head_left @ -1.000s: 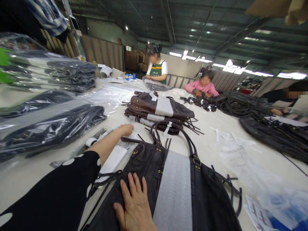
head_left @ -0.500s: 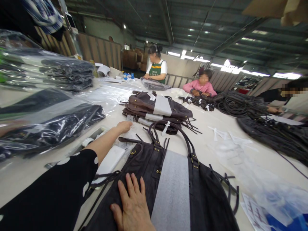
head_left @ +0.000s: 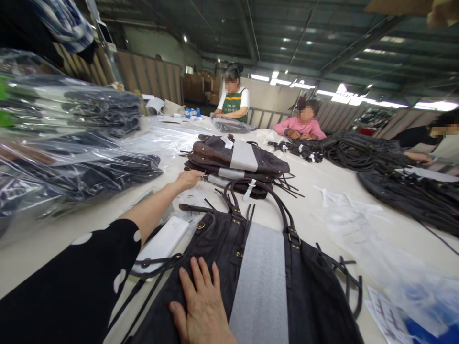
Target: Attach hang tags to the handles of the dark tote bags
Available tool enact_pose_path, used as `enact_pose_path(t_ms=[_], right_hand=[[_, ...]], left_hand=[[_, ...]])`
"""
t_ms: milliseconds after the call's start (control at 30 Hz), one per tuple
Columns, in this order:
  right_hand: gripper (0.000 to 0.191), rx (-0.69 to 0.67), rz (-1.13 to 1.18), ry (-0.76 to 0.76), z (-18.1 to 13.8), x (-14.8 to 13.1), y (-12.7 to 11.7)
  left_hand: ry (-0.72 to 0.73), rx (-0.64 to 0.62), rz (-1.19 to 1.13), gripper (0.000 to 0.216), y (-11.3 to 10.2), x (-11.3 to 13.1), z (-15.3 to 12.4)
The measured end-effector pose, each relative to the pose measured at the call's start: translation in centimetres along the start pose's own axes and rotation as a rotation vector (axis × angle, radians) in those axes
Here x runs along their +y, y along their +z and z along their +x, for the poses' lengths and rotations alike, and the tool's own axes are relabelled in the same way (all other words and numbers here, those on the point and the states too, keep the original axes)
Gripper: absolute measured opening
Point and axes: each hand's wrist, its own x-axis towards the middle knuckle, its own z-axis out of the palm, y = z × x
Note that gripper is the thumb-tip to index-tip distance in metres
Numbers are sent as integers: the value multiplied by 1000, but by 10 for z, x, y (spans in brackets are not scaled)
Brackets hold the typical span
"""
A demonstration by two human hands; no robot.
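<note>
While the right hand (head_left: pixel 204 306) rests flat, fingers slightly spread, on the left half of a dark bag (head_left: pixel 315 286), the left hand (head_left: pixel 190 179) is at the near left corner of a stack of brown bags (head_left: pixel 211 155); whether it grips anything cannot be told. Hands well apart.

Dark bag: laid at the front of the table (head_left: pixel 304 205), top edge facing away; matte, soft-looking, faintly creased, right shoulder rounded.
Grey band (head_left: pixel 260 282): flat, papery, down the bag's middle.
Handles (head_left: pixel 283 210): slim arched loops, carrying a ribbed white wrap (head_left: pixel 250 189).
Hardware (head_left: pixel 294 246): brass-toned.
Cords (head_left: pixel 359 296): thin, trailing past the right edge.
Stack: floppy, folded, pale-banded; loose thong ends at right.
White box (head_left: pixel 163 241): smooth, straight-edged, just beside the bag's left edge.
Wrapped goods (head_left: pixel 107 167): dark, under glossy, crinkled clear plastic, farther left.

Edges and room: a pale strip of tabletop runs between the bag's right edge and crumpled film (head_left: pixel 380 253), widening beyond the stack; at left, the box and dotted sleeve (head_left: pixel 82 267) crowd the bag.
</note>
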Motion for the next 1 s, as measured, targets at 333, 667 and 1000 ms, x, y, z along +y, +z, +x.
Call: enact_pose_path(t_ms=[333,667,1000], right_hand=[[53,81,9,-17,0,3,9],[50,119,42,-18,0,0,6],[39,239,513,55,4,17,-3]], left_hand=[[-112,166,-669,24,-26,13,-2],[-63,74,-1454,17,-77,53,-32],[37,-198,-1539,27,-91,109,-130]])
